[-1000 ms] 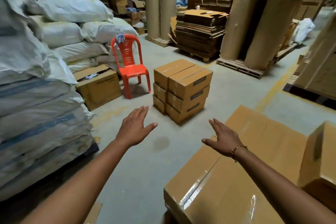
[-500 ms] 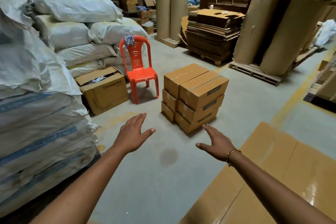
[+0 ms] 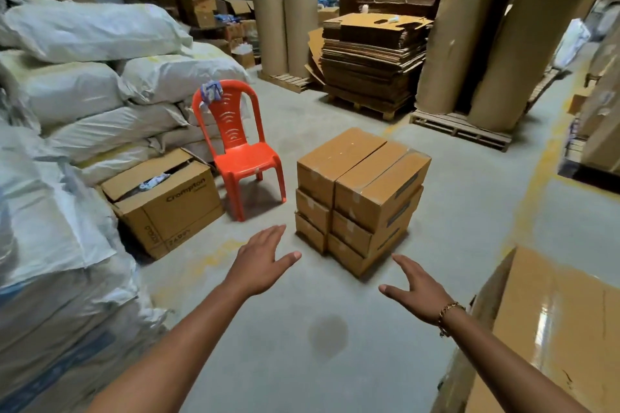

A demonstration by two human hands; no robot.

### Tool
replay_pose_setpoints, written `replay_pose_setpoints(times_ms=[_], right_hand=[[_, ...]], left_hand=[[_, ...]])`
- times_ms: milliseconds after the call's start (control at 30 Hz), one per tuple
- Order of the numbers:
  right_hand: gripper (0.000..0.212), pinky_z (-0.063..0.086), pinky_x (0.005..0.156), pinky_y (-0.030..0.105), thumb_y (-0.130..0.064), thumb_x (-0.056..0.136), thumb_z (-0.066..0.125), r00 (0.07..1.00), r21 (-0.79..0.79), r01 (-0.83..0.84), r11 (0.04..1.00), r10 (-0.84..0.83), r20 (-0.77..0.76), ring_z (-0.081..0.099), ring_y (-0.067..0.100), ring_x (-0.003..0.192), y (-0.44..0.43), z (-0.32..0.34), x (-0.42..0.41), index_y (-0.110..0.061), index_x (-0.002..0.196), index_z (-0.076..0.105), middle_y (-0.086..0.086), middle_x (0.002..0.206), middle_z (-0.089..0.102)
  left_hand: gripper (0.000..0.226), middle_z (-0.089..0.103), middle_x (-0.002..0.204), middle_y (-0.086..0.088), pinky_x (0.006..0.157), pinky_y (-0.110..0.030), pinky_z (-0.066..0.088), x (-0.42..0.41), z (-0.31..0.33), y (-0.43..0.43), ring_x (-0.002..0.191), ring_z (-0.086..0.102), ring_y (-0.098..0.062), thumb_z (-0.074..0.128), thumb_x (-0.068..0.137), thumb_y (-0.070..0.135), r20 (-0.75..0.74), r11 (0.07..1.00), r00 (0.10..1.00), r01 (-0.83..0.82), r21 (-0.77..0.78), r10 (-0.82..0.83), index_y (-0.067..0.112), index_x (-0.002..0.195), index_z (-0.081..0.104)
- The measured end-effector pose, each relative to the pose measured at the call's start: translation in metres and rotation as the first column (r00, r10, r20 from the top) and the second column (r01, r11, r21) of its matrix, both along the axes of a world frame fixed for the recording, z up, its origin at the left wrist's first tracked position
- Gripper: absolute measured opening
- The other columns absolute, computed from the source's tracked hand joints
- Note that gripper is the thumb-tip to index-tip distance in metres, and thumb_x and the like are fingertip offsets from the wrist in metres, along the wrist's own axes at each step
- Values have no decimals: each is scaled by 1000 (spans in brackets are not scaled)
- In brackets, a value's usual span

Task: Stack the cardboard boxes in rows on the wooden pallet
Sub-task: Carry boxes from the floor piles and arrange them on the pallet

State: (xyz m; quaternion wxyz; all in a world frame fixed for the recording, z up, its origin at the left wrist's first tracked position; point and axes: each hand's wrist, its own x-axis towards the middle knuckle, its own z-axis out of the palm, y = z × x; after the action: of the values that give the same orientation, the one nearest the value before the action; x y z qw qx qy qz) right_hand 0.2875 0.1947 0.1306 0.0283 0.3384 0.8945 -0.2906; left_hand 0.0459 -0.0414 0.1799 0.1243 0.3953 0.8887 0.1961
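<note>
Warehouse concrete floor (image 3: 469, 228), white woven sacks (image 3: 67, 104) piled at nine o'clock, an orange plastic chair (image 3: 240, 151) at eleven. Left hand (image 3: 261, 261), fingers spread and empty, reaches toward the stacked brown cardboard boxes (image 3: 362, 184) at twelve. Right hand (image 3: 419, 288) mirrors it, equally empty, seemingly set wide to clasp a box's sides.

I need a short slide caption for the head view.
Open left hand and right hand reach toward stacked cardboard boxes beside an orange chair.

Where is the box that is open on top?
Start at the big pile of white sacks on the left. At its foot, left of the orange plastic chair, one cardboard box sits on the floor. Unlike the sealed stacked boxes nearby, its top is open and its side has printed writing.
</note>
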Motion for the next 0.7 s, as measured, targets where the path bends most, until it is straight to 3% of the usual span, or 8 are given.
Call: replay_pose_setpoints(times_ms=[233, 433, 700], right_hand=[[83, 29, 119, 44, -60, 90, 59, 992, -87, 117, 989, -121, -36, 24, 18, 150, 54, -11, -73, -27, 157, 22, -3, 164, 22], [83, 28, 119, 41, -57, 91, 59, 972, -165, 219, 962, -230, -52, 25, 19, 149, 149, -41, -124, -25, 157, 22, -1, 164, 23], [82, 32, 118, 44, -55, 89, 64, 925, -427, 342, 837, -380, -5, 31, 21, 147, 278, -71, -183, -28, 156, 26, -2, 163, 26]], left_hand=[[74, 24, 167, 4, 120, -46, 23, -92, -18, 91, 153, 22, -21, 43, 98, 66, 66, 996, 994, 89, -5, -88, 30, 160, 25], [73, 25, 167, 2, 121, -49, 24, -155, -51, 210, 153, 22, -22, 44, 98, 65, 147, 986, 976, 167, -22, -162, 29, 159, 26], [76, 29, 165, -1, 119, -49, 32, -217, -86, 363, 149, 31, -25, 52, 95, 64, 322, 987, 940, 142, -78, -110, 26, 158, 32]])
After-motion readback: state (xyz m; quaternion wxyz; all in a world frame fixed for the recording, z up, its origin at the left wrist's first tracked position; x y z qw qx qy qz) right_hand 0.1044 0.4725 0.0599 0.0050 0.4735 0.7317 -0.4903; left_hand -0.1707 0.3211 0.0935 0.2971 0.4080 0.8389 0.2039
